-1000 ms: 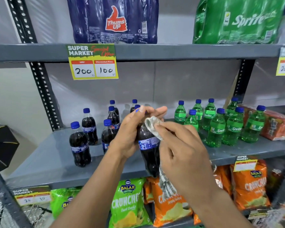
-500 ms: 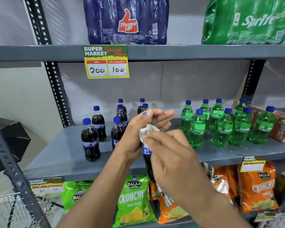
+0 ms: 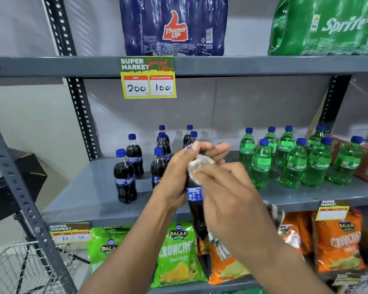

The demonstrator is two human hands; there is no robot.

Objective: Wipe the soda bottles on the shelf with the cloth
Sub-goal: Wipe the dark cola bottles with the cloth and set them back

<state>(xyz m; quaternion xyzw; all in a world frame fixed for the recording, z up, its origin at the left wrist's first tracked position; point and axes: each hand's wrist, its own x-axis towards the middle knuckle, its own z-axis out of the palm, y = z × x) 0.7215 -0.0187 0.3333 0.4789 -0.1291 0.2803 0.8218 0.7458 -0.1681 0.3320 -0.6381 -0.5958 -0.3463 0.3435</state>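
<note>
Your left hand (image 3: 179, 179) wraps the cola bottle (image 3: 197, 211) near its neck, bottle upright, cap up; your right hand (image 3: 227, 200) presses the cloth (image 3: 198, 168) against it

On the shelf (image 3: 89, 194), the cola bottles (image 3: 134, 158) stand left of the held bottle (image 3: 194, 200), the Sprite bottles (image 3: 293, 164) right of it. Chip bags (image 3: 179, 255) sit on the shelf below it, multipacks (image 3: 174, 26) above.
</note>
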